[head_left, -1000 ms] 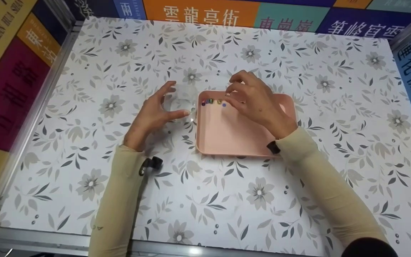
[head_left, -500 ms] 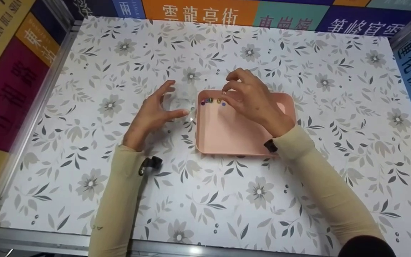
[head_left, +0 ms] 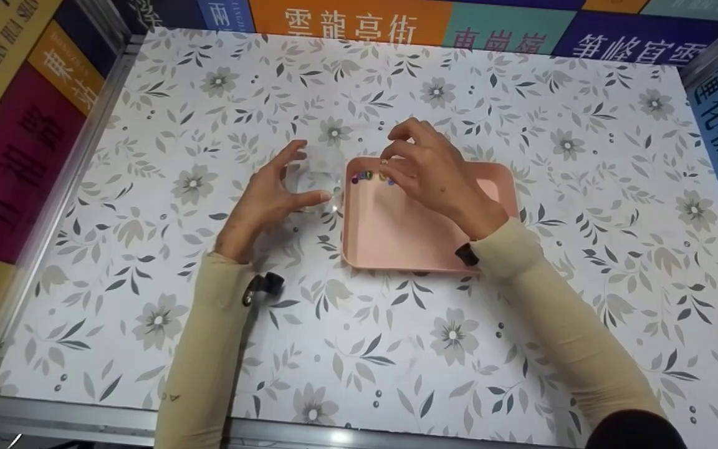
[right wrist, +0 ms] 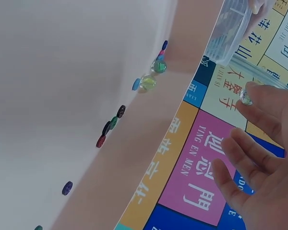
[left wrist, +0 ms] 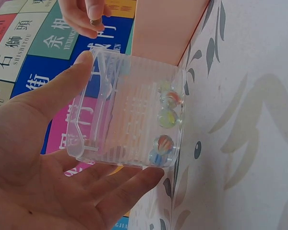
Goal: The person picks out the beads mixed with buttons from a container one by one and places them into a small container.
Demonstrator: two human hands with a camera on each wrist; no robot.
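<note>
My left hand (head_left: 264,201) grips a clear plastic box (left wrist: 129,108) by its sides, thumb on one side and fingers on the other. Several glass marbles (left wrist: 170,117) lie in the bottom of the box. Above the back of the pink tray (head_left: 409,234), my right hand (head_left: 439,169) pinches a small clear marble (right wrist: 246,97) between thumb and forefinger. Inside the tray, along its back wall, sit two more marbles, a green one (right wrist: 159,66) and a yellowish one (right wrist: 147,83). Several coloured buttons, among them a red one (right wrist: 101,141), lie along the same wall.
The tray stands directly to the right of the box on a flower-patterned tabletop (head_left: 346,349). Panels with large printed characters (head_left: 353,25) border the table at the back and sides. A metal rail (head_left: 72,418) runs along the front edge.
My right hand has drifted left over the tray toward the box, with the marble still pinched. The left hand and the box have stayed in place.
</note>
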